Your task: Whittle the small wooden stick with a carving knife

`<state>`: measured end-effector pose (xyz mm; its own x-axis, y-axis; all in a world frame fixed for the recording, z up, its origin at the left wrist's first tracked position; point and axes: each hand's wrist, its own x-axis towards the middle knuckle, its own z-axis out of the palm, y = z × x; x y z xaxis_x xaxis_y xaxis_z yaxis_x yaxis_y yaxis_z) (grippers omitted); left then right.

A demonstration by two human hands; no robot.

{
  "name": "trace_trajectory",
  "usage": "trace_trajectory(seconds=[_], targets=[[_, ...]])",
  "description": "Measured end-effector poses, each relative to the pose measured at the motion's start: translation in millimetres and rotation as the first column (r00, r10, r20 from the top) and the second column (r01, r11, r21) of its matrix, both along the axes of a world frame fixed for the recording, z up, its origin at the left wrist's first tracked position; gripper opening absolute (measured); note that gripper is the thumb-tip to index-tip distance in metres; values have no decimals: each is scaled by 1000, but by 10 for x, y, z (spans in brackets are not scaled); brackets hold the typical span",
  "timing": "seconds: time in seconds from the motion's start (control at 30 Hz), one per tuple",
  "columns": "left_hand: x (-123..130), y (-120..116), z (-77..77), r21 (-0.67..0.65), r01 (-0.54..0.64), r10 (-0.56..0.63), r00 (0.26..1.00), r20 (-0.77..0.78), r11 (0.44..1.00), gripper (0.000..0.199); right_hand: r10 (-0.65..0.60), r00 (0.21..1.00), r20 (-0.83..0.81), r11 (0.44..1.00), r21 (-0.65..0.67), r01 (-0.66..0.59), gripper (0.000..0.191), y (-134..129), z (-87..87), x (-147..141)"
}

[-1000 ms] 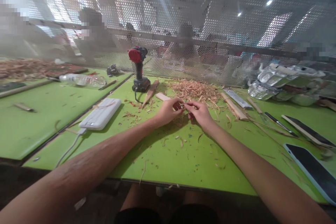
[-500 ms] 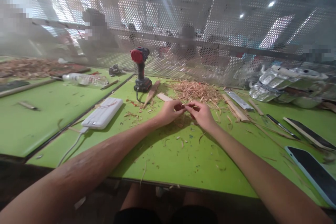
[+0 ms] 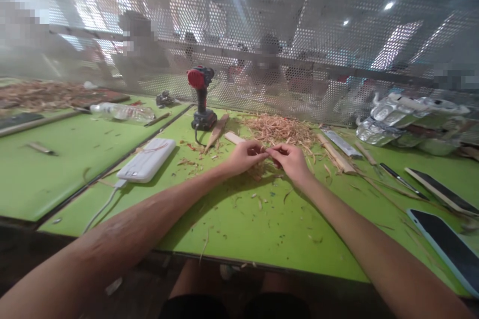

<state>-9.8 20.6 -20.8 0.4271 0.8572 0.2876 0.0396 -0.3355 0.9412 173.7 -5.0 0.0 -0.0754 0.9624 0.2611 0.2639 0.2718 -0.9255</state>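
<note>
Over the middle of the green table (image 3: 247, 229), my left hand (image 3: 246, 157) and my right hand (image 3: 289, 159) meet at the fingertips. Both are closed in a pinch; whatever lies between the fingers is too small to make out. Just behind my left hand lies a flat pale wood strip (image 3: 234, 137). A heap of wood shavings (image 3: 280, 128) sits beyond the hands. Small shavings and chips are scattered beneath and in front of them.
A red and black cordless drill (image 3: 201, 97) stands upright at the back. Left lies a white power bank (image 3: 147, 161) with a cable. To the right are a wooden stick (image 3: 337, 154), a pen (image 3: 403, 180), a phone (image 3: 445, 246) and silvery wrapped things (image 3: 407, 119). A perforated screen (image 3: 232, 60) borders the back.
My fingertips have shifted very slightly to the right, still pinched together. The things on the table stay where they were.
</note>
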Motion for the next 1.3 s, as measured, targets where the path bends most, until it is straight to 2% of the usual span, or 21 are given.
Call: trace_trajectory(seconds=[0.1,0.23,0.37,0.57,0.83,1.13,1.3], targets=[[-10,-18,17,-89,24,-22,1000,19,996,21,4,1000,2,1000,-8,-3,43,15,-18,4],[-9,-43,41,-143,1,6,999,50,990,18,-4,1000,-6,1000,-7,4,47,-2,-12,-2],[-6,-47,62,-188,-6,20,997,75,982,13,-18,1000,-24,997,-74,16,45,-43,0,-16],[-10,-29,64,-222,30,-9,995,95,975,12,-30,995,-95,988,-152,15,35,-31,-53,-38],[-45,-26,72,-236,121,-91,987,134,964,14,-8,983,-182,984,-178,-25,43,-66,-8,-70],[-16,-58,95,-277,50,-25,996,91,960,9,-24,970,-242,971,-238,-35,31,-58,-26,-73],[-42,-57,93,-308,127,-93,988,123,943,12,11,947,-322,964,-249,-96,34,-73,13,-75]])
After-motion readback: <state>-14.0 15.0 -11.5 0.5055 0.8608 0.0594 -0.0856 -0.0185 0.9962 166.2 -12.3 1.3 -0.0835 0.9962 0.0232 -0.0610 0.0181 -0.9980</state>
